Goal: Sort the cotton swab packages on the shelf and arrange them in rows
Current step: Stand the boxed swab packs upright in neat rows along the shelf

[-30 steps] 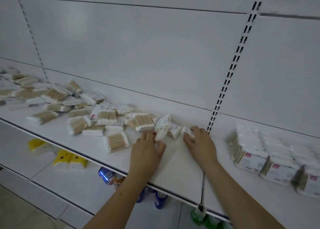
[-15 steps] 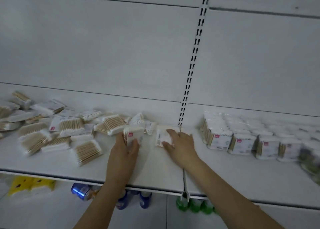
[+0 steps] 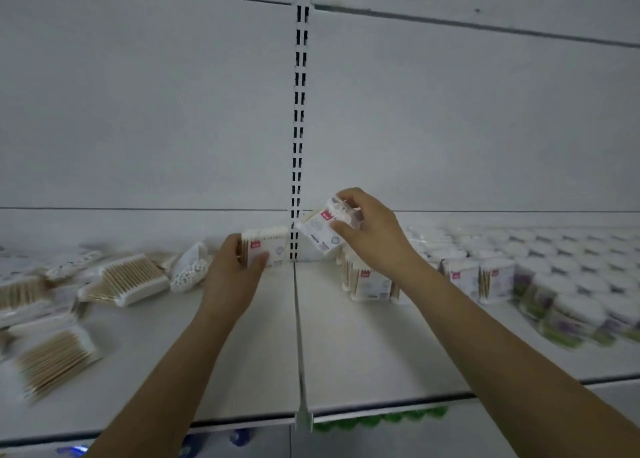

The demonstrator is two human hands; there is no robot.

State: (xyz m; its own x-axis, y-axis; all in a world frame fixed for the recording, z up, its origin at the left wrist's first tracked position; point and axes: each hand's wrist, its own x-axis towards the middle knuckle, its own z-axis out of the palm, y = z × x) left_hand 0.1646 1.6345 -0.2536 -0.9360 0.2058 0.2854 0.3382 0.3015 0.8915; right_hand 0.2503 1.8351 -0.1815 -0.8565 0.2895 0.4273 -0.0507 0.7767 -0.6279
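Observation:
My left hand [image 3: 231,277] grips an upright cotton swab package [image 3: 268,248] with a red label, just left of the shelf's centre seam. My right hand [image 3: 372,234] holds a second, tilted package [image 3: 320,227] lifted above the shelf, over the left end of the tidy rows [image 3: 478,270] of standing packages. Loose swab packages [image 3: 128,279] lie scattered flat on the left half of the white shelf [image 3: 346,350].
A slotted upright [image 3: 299,118] runs down the white back panel at centre. Packs with purple and green print [image 3: 568,319] stand at the right front. Green items [image 3: 381,418] and blue cans [image 3: 239,437] show on the level below the shelf's front edge.
Both hands have picked a package up from the shelf. The right hand has lifted its package and carried it rightwards to the rows. The view has turned to the right.

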